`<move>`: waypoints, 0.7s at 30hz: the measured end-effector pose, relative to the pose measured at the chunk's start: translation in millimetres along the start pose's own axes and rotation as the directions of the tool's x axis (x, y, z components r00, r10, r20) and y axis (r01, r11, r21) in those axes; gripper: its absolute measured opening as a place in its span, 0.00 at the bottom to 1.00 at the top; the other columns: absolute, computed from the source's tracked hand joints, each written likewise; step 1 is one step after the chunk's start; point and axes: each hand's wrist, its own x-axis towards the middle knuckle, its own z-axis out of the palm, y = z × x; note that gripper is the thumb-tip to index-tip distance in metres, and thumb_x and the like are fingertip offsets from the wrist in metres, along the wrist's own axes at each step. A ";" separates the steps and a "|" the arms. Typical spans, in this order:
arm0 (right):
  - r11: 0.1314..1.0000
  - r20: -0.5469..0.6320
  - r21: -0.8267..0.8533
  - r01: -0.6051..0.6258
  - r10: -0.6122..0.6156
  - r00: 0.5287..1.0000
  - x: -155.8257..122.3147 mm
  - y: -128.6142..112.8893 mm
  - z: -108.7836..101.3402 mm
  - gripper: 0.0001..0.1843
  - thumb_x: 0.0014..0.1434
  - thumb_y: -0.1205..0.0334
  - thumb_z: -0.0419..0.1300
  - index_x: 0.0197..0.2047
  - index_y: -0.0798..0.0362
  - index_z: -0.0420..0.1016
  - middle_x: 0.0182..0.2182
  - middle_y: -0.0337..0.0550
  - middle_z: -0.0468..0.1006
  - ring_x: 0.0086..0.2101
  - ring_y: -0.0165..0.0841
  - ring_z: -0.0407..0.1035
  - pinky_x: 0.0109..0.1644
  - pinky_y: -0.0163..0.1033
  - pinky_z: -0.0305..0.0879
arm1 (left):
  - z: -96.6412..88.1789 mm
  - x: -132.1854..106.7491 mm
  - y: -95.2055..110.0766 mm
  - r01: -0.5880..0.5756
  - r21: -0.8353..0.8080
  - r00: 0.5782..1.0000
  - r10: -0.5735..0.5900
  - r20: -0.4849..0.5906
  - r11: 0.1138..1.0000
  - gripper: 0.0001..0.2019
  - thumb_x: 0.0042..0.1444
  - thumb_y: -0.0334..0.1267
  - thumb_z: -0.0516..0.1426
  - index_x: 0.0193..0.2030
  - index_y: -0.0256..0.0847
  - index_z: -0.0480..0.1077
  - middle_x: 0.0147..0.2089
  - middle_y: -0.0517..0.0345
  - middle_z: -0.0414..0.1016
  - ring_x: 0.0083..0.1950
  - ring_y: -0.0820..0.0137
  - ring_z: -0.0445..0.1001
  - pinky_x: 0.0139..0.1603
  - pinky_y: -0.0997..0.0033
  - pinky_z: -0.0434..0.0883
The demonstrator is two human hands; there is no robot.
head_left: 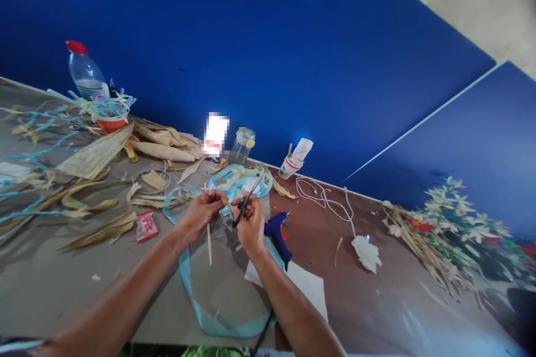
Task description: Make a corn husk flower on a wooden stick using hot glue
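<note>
Above the middle of the table, my left hand (204, 211) has its fingertips pinched on a small pale piece that I cannot make out clearly. My right hand (252, 230) is close beside it, closed around dark-handled scissors (242, 211) whose blades point up and to the right. A thin pale stick (210, 245) lies below my left hand. Behind both hands is a loose heap of light blue ribbon (218, 176), and a long strip of it loops toward the front edge. Right of my right hand lies a blue glue gun (278, 232).
Dried corn husks (167, 145) and a red packet (146, 227) lie to the left. A bottle (85, 70), a glass jar (243, 145) and a white cup (290, 167) stand along the blue partition (268, 50). White cable (320, 195) and artificial flowers (460, 206) are on the right.
</note>
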 end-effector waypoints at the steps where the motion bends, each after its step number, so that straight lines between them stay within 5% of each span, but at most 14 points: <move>1: 1.000 0.000 -0.012 -0.003 0.003 1.000 -0.2 0.2 0.9 0.21 0.45 0.65 0.62 0.44 0.51 0.63 0.30 0.38 0.74 0.26 0.28 0.68 0.28 0.33 0.64 | 0.3 -0.3 -0.5 0.008 -0.001 1.000 -0.008 0.013 1.000 0.13 0.38 0.40 0.65 0.26 0.38 0.66 0.18 0.70 0.58 0.16 0.82 0.50 0.18 0.77 0.47; 11: 0.999 -0.022 -0.026 -0.038 0.037 0.999 6.1 2.8 -2.4 0.23 0.43 0.62 0.66 0.43 0.52 0.63 0.25 0.35 0.75 0.27 0.31 0.71 0.32 0.36 0.68 | 3.4 -5.2 6.0 0.071 0.034 0.997 -0.071 -0.002 0.997 0.11 0.37 0.37 0.64 0.26 0.38 0.67 0.16 0.71 0.56 0.15 0.82 0.50 0.18 0.77 0.47; 21: 0.996 -0.033 -0.085 -0.028 0.025 0.999 3.5 0.7 -2.0 0.23 0.42 0.61 0.66 0.42 0.52 0.64 0.24 0.35 0.72 0.25 0.29 0.68 0.30 0.34 0.66 | 0.8 -1.7 1.5 -0.031 0.088 0.998 0.036 -0.056 0.996 0.09 0.38 0.37 0.63 0.24 0.37 0.67 0.17 0.68 0.59 0.17 0.81 0.52 0.18 0.77 0.48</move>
